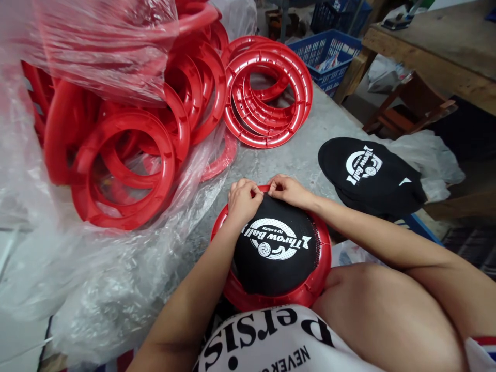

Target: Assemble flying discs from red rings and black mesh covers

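Note:
A red plastic ring (310,289) rests against my lap at the table's near edge, with a round black mesh cloth (275,258) printed "Throw Ball" stretched over it. My left hand (243,199) and my right hand (289,190) meet at the ring's far rim, both pinching the edge of the black mesh there. The fingers are closed on the cloth, thumbs almost touching.
A stack of black printed mesh cloths (370,173) lies to the right on the grey table (306,150). Several red rings (267,88) lie ahead; many more (124,165) sit in a clear plastic bag at left. Blue crates (329,51), a wooden bench (437,46) and a chair (411,103) stand behind.

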Action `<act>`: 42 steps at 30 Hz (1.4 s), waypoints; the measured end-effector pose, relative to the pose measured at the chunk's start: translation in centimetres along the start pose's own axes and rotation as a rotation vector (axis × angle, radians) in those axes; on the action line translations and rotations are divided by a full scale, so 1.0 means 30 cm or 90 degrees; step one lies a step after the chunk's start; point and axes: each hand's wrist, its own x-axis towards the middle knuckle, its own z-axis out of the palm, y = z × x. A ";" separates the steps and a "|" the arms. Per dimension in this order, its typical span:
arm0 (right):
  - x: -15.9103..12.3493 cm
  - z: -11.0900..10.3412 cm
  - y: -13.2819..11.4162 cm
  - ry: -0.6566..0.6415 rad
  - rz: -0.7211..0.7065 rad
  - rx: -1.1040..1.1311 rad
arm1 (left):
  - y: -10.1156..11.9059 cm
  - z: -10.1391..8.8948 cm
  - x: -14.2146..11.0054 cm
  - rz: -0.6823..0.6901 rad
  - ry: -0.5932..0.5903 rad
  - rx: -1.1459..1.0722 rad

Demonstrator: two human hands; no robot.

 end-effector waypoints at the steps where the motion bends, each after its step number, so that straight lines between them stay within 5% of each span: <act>1: -0.001 0.001 -0.001 0.002 0.005 -0.005 | 0.000 0.001 0.000 0.000 0.003 0.003; 34: 0.007 0.007 -0.016 0.008 0.021 -0.076 | 0.016 0.010 0.007 -0.011 0.009 0.062; 42: 0.004 -0.006 -0.023 0.002 0.098 0.061 | -0.009 0.013 0.023 -0.002 -0.001 0.012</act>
